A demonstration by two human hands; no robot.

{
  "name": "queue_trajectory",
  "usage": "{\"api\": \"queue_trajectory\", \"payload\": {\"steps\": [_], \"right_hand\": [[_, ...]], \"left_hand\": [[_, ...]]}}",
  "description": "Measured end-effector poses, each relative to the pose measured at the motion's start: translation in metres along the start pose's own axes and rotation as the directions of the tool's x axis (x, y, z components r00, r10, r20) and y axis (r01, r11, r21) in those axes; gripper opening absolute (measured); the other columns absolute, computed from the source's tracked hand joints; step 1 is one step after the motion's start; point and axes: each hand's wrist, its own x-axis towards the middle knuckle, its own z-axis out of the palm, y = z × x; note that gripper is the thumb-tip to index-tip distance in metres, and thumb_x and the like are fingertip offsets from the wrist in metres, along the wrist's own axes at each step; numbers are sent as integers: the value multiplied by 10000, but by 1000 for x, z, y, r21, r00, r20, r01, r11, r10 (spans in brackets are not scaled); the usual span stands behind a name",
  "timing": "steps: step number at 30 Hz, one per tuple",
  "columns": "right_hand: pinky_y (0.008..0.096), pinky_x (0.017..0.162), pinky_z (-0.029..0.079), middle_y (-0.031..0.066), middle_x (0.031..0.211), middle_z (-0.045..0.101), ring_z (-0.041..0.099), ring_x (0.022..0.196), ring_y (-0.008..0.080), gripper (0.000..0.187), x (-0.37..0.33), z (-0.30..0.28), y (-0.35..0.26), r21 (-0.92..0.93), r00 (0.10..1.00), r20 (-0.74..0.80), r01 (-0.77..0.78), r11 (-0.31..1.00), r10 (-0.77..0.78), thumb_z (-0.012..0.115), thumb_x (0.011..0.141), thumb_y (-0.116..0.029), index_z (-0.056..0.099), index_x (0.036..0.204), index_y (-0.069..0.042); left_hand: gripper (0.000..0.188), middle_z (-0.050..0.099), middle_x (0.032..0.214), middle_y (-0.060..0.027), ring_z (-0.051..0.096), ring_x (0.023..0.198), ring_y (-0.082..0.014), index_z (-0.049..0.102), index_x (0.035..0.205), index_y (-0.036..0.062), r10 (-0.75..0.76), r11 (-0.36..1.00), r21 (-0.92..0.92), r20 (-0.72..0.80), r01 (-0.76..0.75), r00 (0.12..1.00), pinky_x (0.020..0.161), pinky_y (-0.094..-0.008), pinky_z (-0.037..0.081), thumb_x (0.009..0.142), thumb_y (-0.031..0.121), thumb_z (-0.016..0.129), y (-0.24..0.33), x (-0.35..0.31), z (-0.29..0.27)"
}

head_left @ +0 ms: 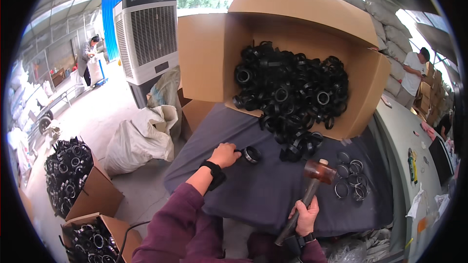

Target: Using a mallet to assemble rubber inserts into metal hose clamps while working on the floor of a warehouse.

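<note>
My left hand [224, 156] is over the dark cloth-covered work surface [229, 190], its fingers closed at the side of a black ring-shaped part [251, 155] with a shiny inner band. The exact grip is partly hidden by the hand. To the right, my right hand [306, 214] is wrapped around the handle of a mallet [320, 171] with a reddish-brown head. The mallet's head points away from me, above the cloth. Beside it lie several loose thin metal rings [358, 180]. A heap of black ring-shaped parts [292, 85] spills from a tipped carton [202, 58] onto the cloth.
Cartons of black parts [97, 192] stand at lower left. A white woven sack [141, 141] and an air cooler [148, 36] are beyond them. Along the right runs a pale table [397, 131]. One person [91, 58] works far left, another [413, 75] far right.
</note>
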Motion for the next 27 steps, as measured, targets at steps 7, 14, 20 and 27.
{"api": "queue_trajectory", "payload": {"steps": [7, 14, 20, 27], "right_hand": [[269, 407, 462, 30, 666, 512, 522, 465, 122, 260, 4, 8, -8, -64, 996, 46, -68, 996, 71, 558, 834, -30, 455, 1072, -21], [221, 435, 440, 6, 646, 503, 471, 450, 82, 652, -5, 70, -42, -278, 882, 449, -13, 961, 141, 509, 848, -8, 277, 1454, -80], [271, 778, 486, 112, 939, 663, 625, 759, 171, 695, 0, 164, -53, -657, 658, 658, 265, 706, 365, 585, 830, -8, 286, 1453, -77], [211, 477, 420, -3, 786, 588, 442, 490, 46, 718, 3, 215, -64, -338, 704, 669, 574, 746, -239, 517, 836, 34, 243, 1481, -122]], "left_hand": [[260, 612, 707, -101, 594, 682, -193, 611, 844, -14, -112, 874, -465, 88, 140, 990, 643, -308, 458, 790, 234, 666, -14, -104, -36], [142, 606, 709, -9, 544, 645, -65, 601, 825, 29, -396, 217, -950, 124, 224, 910, 605, -209, 434, 892, 154, 603, -60, -234, -4], [137, 636, 761, -23, 571, 706, -85, 622, 828, 13, -405, 162, -977, 63, 139, 912, 676, -224, 451, 897, 130, 605, -81, -240, 27], [196, 633, 709, -10, 550, 667, -65, 638, 767, 8, -434, 215, -970, 6, 110, 901, 634, -226, 438, 879, 169, 637, -81, -239, 32]]}}
